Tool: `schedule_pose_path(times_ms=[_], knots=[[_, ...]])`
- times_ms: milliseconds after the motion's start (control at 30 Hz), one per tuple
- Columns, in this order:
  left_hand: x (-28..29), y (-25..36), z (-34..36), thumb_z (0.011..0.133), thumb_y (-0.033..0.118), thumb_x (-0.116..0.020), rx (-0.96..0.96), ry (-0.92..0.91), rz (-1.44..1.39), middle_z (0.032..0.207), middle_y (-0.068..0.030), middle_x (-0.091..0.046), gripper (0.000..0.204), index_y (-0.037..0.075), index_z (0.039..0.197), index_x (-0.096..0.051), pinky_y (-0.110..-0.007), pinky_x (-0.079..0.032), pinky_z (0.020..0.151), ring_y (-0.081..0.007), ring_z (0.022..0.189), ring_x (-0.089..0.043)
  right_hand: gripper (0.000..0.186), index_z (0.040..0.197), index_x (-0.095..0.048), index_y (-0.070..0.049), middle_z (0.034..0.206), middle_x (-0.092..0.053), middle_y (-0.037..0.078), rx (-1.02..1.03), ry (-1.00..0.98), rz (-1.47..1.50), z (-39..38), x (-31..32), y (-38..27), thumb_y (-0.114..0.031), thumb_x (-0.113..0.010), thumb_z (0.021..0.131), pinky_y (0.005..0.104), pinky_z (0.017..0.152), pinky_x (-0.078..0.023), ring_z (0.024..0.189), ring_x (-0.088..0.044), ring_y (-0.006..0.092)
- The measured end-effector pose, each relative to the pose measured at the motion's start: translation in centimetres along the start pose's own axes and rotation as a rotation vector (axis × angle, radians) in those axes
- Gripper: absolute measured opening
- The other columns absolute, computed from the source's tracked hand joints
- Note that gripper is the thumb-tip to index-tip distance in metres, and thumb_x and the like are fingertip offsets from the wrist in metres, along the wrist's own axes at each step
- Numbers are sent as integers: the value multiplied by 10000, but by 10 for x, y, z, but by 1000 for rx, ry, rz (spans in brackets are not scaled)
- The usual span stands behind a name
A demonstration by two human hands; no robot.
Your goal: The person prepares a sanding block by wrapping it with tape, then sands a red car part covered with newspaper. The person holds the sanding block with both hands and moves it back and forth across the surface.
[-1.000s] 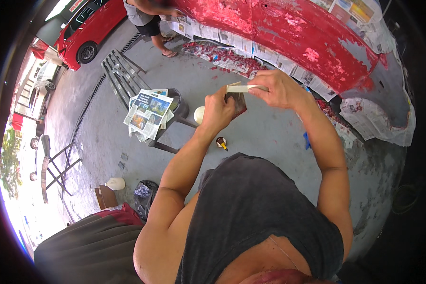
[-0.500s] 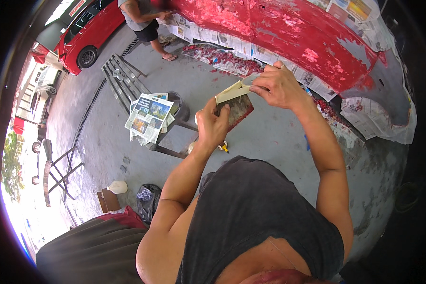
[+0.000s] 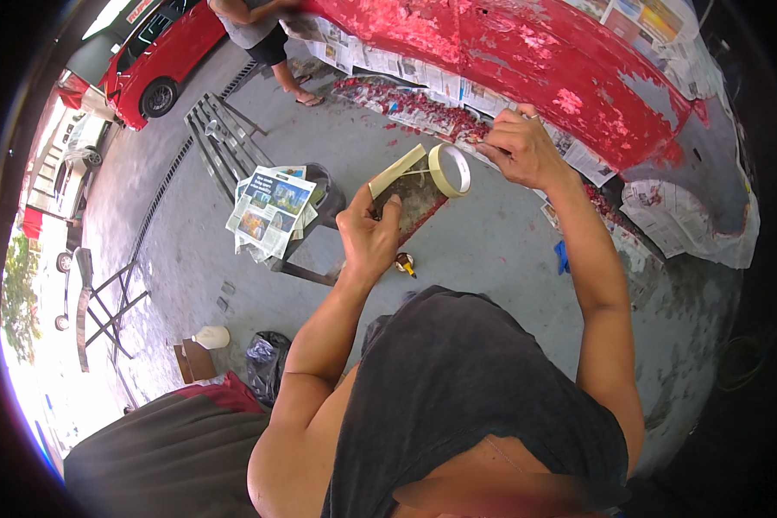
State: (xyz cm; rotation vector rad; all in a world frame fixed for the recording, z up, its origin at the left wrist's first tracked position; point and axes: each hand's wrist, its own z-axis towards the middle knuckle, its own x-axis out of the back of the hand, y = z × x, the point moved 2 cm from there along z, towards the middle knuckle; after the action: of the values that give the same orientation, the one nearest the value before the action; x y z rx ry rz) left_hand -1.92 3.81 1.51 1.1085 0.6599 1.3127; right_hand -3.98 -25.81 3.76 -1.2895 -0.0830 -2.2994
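Gripped in my left hand (image 3: 367, 233) is a grimy flat piece (image 3: 419, 207) with a red-stained edge and pale tape (image 3: 393, 170) along its top. A roll of pale masking tape (image 3: 445, 173) hangs at that piece's upper right end, beside the strip. My right hand (image 3: 522, 147) is raised to the right of the roll and apart from it, its fingers closed; what they hold, if anything, I cannot make out.
A red car panel (image 3: 561, 78) with flaking paint and newspaper masking spans the top right. A person (image 3: 259, 43) stands beside it. A slatted bench (image 3: 220, 138) holds newspapers (image 3: 268, 203). A small yellow-topped container (image 3: 406, 263), jug (image 3: 209, 337) and black bag (image 3: 268, 363) sit below.
My left hand has moved down and left with the flat piece. My right hand has let go of the tape roll and moved up and right; the roll now hangs on the tape.
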Motion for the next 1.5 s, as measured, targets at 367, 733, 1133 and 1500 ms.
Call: schedule_pose_path(times_ms=[367,733,1133,1500], knots=[[7,7,24,885,21,-611,154,-86,70,922,-182,-777,342,-97,1195,-696,-305,-555,726,-140,776,-698,391,900,-732,-89,968,-643,63,-91,129,313,-26,-73,-62,-371,-926,710,423,822,-479,945,-613,279],[10,8,36,873,36,-625,73,-148,261,802,-149,-742,331,-69,1175,-713,-310,-505,627,-106,651,-618,103,954,-722,-90,864,-695,113,-267,134,348,-25,-48,-40,-163,-749,887,421,852,-435,821,-644,306],[-2,14,22,911,10,-656,145,-206,66,829,-40,-685,280,-113,1161,-688,-259,-455,638,-56,729,-554,184,1062,-808,-146,780,-743,106,-206,7,148,-3,-22,-18,-251,-696,961,393,865,-417,654,-619,289],[-3,25,17,938,-8,-652,148,-195,-49,960,-74,-718,282,-110,1200,-677,-264,-498,746,-87,842,-613,168,1020,-817,-98,857,-785,96,-136,64,126,7,-18,-18,-210,-732,927,361,820,-404,632,-651,247]])
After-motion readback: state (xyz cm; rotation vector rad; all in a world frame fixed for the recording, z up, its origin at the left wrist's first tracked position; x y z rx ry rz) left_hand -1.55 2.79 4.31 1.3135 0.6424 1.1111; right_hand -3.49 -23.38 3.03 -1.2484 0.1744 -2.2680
